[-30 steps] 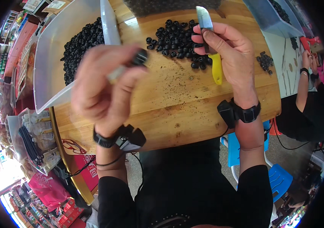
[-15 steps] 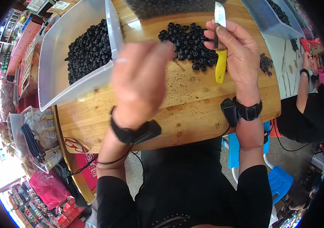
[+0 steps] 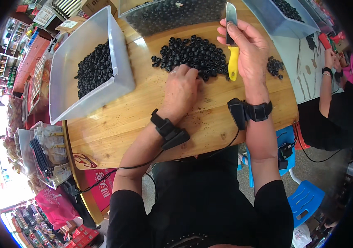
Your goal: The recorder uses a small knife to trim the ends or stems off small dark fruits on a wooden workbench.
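From here I see the right hand [image 3: 248, 49] pinching the knife [image 3: 233, 62] blade-up, and the left hand [image 3: 179, 93] at the near edge of the black pieces [image 3: 195, 53] on the table [image 3: 106, 128], grip hidden, where a hasty push could scatter them.

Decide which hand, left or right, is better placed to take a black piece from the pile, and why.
Probably the left hand: it is at the near edge of the pile of black pieces, though whether it holds anything is hidden. The right hand grips the yellow-handled knife.
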{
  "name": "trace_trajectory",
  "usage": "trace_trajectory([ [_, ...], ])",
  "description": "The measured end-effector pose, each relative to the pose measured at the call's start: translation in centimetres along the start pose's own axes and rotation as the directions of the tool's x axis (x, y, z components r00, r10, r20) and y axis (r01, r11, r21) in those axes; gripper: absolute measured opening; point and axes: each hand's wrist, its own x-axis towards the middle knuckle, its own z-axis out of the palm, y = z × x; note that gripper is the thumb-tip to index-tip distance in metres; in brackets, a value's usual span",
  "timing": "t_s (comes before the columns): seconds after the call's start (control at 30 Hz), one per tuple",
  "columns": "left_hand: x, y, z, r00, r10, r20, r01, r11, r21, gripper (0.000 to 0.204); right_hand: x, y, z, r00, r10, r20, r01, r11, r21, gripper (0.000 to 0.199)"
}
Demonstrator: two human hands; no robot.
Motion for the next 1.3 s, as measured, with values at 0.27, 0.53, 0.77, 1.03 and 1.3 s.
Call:
trace_trajectory([
  [0.27,-1.3,-1.2,-2.0,0.854,-0.476,0.209,0.341,0.208,-0.917,0.027,-0.8,1.6,0.7,0.963,0.21,0.169,-0.21,0.978,-0.018,0.02],
  [0.53,-1.0,-1.6,-3.0,0.876,-0.373,0.306,0.199,-0.298,-0.934,0.03,-3.5,1.2,3.2,0.894,0.314,0.32,-0.298,0.949,-0.1,0.019],
  [0.77,-0.2,-2.0,-3.4,0.882,-0.424,0.205,0.204,-0.047,-0.978,0.029,-3.5,2.3,3.8,0.881,0.334,0.335,-0.307,0.942,-0.132,0.018],
  [1.03,-0.5,-1.9,-2.9,0.88,-0.455,0.138,0.152,-0.007,-0.988,0.028,-3.5,3.1,3.2,0.877,0.285,0.386,-0.209,0.951,-0.227,0.018],
  [1.3,-0.9,-1.3,-2.8,0.862,-0.497,0.103,0.133,0.026,-0.991,0.026,-4.3,2.8,3.7,0.906,0.212,0.366,-0.132,0.964,-0.231,0.019],
])
